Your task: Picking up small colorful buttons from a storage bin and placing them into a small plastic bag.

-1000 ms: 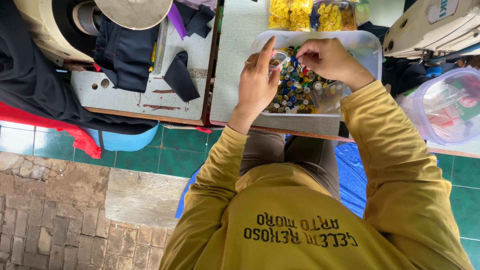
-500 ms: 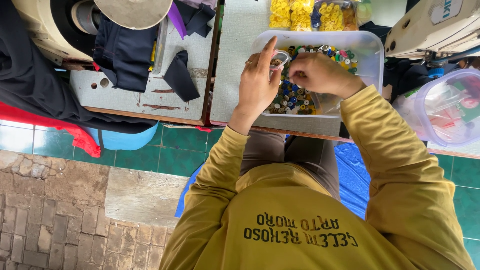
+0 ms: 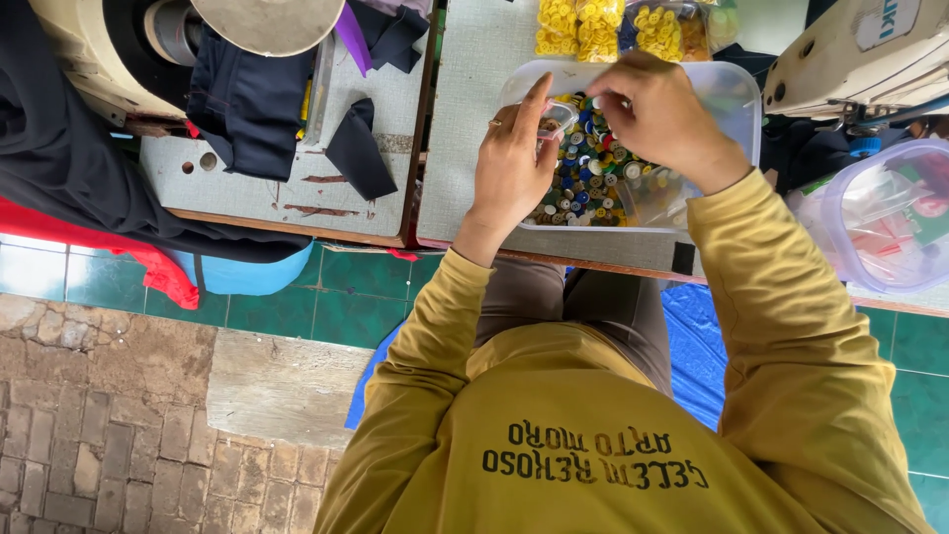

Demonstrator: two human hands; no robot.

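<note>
Item: loose buttons (image 3: 583,173), mixed blue, yellow, white and dark, heaped in a clear plastic tray (image 3: 736,104) on the grey worktable (image 3: 465,148). Handling, judged: each button light, hard and smooth, apt to slip or scatter; best pinched at the rim between thumb and fingertip, 1 at a time. The tray looks thin and flexible, better steadied at its wall. Position: the heap lies directly under and between both hands. Left hand (image 3: 509,163) rests at the tray's left edge, fingers narrowly closed around a small clear container (image 3: 556,117). Right hand (image 3: 662,114) hovers over the heap, fingertips drawn together; whether they hold a button cannot be told. Surroundings: bags of yellow buttons (image 3: 578,22) just beyond the tray; dark cloth (image 3: 247,99) well apart on the left; a lidded clear tub (image 3: 880,218) on the right.
</note>
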